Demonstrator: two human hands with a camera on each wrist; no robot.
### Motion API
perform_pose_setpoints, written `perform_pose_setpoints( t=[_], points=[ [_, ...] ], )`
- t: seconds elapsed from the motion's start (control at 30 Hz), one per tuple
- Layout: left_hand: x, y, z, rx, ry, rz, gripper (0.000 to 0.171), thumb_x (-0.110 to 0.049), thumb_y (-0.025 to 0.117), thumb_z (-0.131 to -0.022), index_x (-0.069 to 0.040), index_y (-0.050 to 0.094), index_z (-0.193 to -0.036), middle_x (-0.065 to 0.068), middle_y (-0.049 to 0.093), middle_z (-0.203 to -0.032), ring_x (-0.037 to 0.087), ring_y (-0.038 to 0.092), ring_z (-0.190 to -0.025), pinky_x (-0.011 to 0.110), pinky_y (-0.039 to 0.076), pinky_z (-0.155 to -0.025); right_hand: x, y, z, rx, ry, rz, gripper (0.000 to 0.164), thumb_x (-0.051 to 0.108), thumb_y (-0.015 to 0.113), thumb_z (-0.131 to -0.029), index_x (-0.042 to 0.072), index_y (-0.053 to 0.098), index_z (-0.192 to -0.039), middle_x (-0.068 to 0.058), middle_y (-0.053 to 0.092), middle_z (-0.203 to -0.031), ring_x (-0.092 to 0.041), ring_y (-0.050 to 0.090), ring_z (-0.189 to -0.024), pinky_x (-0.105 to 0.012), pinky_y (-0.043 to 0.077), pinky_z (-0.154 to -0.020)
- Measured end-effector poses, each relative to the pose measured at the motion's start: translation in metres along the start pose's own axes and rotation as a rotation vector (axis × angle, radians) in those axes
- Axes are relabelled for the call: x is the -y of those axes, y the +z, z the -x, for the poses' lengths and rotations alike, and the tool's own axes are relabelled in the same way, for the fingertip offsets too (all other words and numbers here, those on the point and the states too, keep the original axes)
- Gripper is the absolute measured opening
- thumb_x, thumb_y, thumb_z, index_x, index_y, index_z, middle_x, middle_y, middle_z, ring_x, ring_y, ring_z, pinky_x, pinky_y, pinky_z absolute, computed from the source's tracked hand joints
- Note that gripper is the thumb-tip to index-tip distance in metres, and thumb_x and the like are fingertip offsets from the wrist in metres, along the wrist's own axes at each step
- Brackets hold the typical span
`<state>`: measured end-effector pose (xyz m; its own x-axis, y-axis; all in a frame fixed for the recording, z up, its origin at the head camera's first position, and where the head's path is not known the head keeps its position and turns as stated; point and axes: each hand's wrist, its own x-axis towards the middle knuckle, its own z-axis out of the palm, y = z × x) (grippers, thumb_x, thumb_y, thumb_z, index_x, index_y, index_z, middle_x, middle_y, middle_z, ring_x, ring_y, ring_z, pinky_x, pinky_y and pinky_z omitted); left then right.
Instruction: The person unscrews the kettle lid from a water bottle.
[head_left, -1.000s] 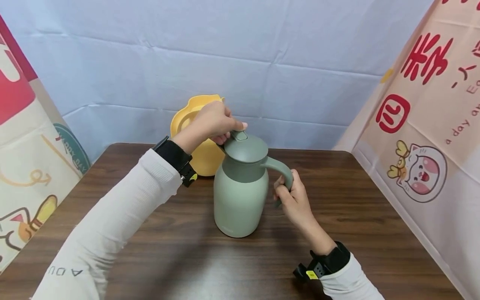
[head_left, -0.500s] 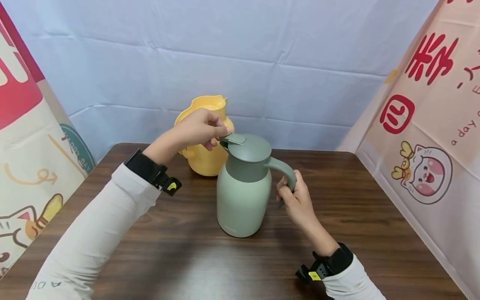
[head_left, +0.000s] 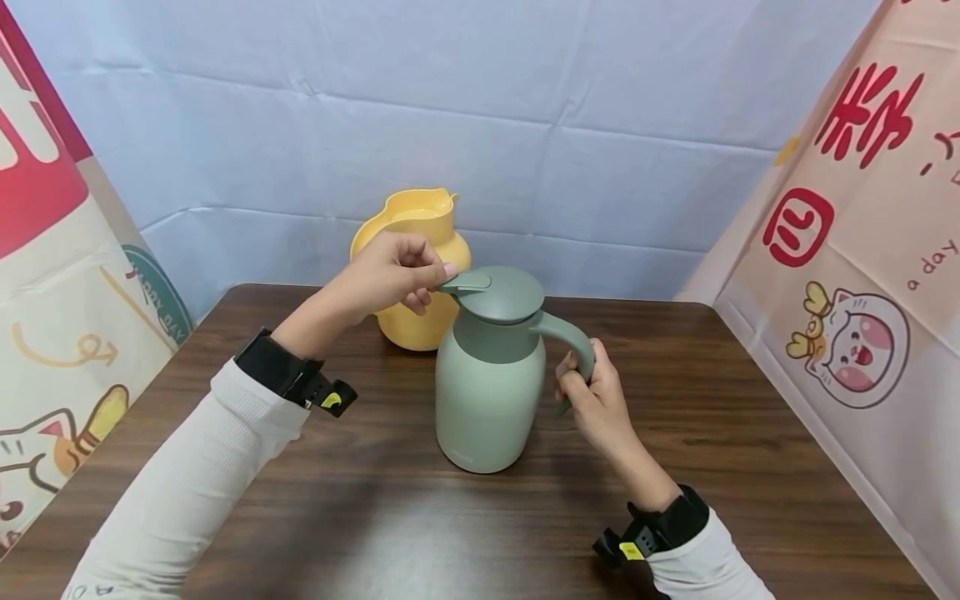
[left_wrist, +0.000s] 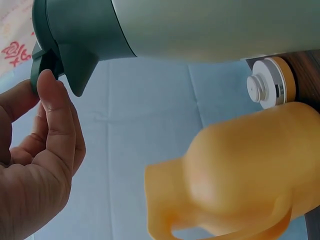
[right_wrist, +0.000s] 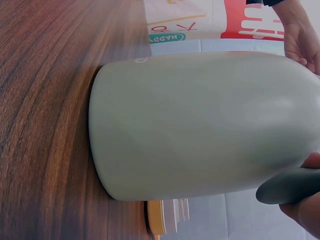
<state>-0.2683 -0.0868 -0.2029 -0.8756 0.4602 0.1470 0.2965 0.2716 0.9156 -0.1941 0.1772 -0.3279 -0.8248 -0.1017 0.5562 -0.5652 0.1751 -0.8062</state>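
Observation:
A pale green vacuum jug with a darker green lid stands upright on the table. My left hand is at its spout, thumb and index finger pinching the lid's spout flap. The left wrist view shows that flap between the fingertips, with the spout just beside them. On the jug's right side, my right hand grips the curved handle. The handle's lower end shows close up in the right wrist view.
A yellow jug without a lid stands behind, to the left of the green one. Hidden from the head view, a white and orange stopper sits on the table at the back. Printed cloths hang left and right.
My left hand has moved left and down from above the spout, and the flap has come down from slightly raised to nearly level. The right hand stays on the handle.

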Motion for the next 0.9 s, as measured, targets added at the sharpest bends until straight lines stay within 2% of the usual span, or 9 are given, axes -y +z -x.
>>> perform_pose_setpoints(
  t=[0.13, 0.27, 0.43, 0.57, 0.67, 0.77, 0.9],
  points=[
    [0.001, 0.001, 0.004, 0.007, 0.015, 0.047, 0.019, -0.016, 0.066, -0.088, 0.002, 0.059, -0.087, 0.013, 0.057, -0.075, 0.025, 0.058, -0.065, 0.038, 0.053, -0.064, 0.017, 0.003, 0.0, 0.002, 0.007, 0.007, 0.013, -0.016, 0.033, -0.088, -0.005, 0.035, -0.083, -0.015, 0.042, -0.061, -0.027, 0.04, -0.052, -0.029, 0.033, -0.05],
    [0.002, 0.003, 0.008, 0.016, 0.101, 0.06, 0.015, -0.011, 0.066, -0.087, 0.002, 0.063, -0.093, 0.014, 0.062, -0.082, 0.025, 0.061, -0.072, 0.038, 0.052, -0.071, 0.026, 0.005, -0.001, 0.002, 0.013, 0.016, 0.013, -0.018, 0.033, -0.087, -0.006, 0.035, -0.082, -0.017, 0.042, -0.061, -0.028, 0.04, -0.052, -0.029, 0.034, -0.051],
    [-0.001, 0.008, 0.017, -0.001, 0.237, -0.032, 0.013, -0.009, 0.074, -0.079, -0.002, 0.067, -0.088, 0.009, 0.067, -0.081, 0.022, 0.063, -0.076, 0.033, 0.049, -0.071, 0.025, 0.005, -0.002, 0.004, 0.0, 0.019, 0.013, -0.018, 0.033, -0.087, -0.006, 0.035, -0.083, -0.017, 0.042, -0.062, -0.026, 0.041, -0.052, -0.029, 0.034, -0.048],
    [-0.002, 0.014, 0.024, -0.047, 0.355, -0.132, 0.01, -0.006, 0.076, -0.076, -0.004, 0.069, -0.083, 0.003, 0.067, -0.078, 0.017, 0.064, -0.07, 0.03, 0.05, -0.068, 0.026, 0.005, -0.002, 0.004, 0.0, 0.023, 0.013, -0.018, 0.033, -0.087, -0.006, 0.035, -0.083, -0.017, 0.042, -0.062, -0.026, 0.041, -0.052, -0.029, 0.033, -0.048],
    [-0.002, 0.018, 0.027, -0.088, 0.418, -0.167, 0.009, -0.005, 0.077, -0.075, -0.005, 0.069, -0.079, 0.001, 0.067, -0.077, 0.014, 0.064, -0.066, 0.029, 0.051, -0.064, 0.026, 0.005, -0.002, 0.006, 0.003, 0.024, 0.013, -0.017, 0.033, -0.087, -0.006, 0.035, -0.083, -0.016, 0.042, -0.062, -0.026, 0.041, -0.052, -0.029, 0.033, -0.048],
    [-0.004, 0.021, 0.03, -0.11, 0.443, -0.18, 0.01, -0.006, 0.078, -0.073, -0.006, 0.069, -0.076, 0.001, 0.067, -0.076, 0.013, 0.063, -0.063, 0.029, 0.05, -0.059, 0.027, 0.005, -0.001, 0.009, 0.0, 0.025, 0.013, -0.017, 0.032, -0.088, -0.006, 0.034, -0.082, -0.016, 0.041, -0.062, -0.027, 0.04, -0.053, -0.029, 0.034, -0.05],
    [-0.007, 0.024, 0.033, -0.117, 0.427, -0.196, 0.012, -0.009, 0.08, -0.072, -0.008, 0.07, -0.077, -0.001, 0.067, -0.076, 0.011, 0.063, -0.063, 0.029, 0.048, -0.057, 0.026, 0.005, -0.001, 0.013, -0.016, 0.019, 0.014, -0.017, 0.032, -0.088, -0.005, 0.034, -0.082, -0.015, 0.041, -0.062, -0.027, 0.04, -0.053, -0.029, 0.034, -0.052]
  ],
)
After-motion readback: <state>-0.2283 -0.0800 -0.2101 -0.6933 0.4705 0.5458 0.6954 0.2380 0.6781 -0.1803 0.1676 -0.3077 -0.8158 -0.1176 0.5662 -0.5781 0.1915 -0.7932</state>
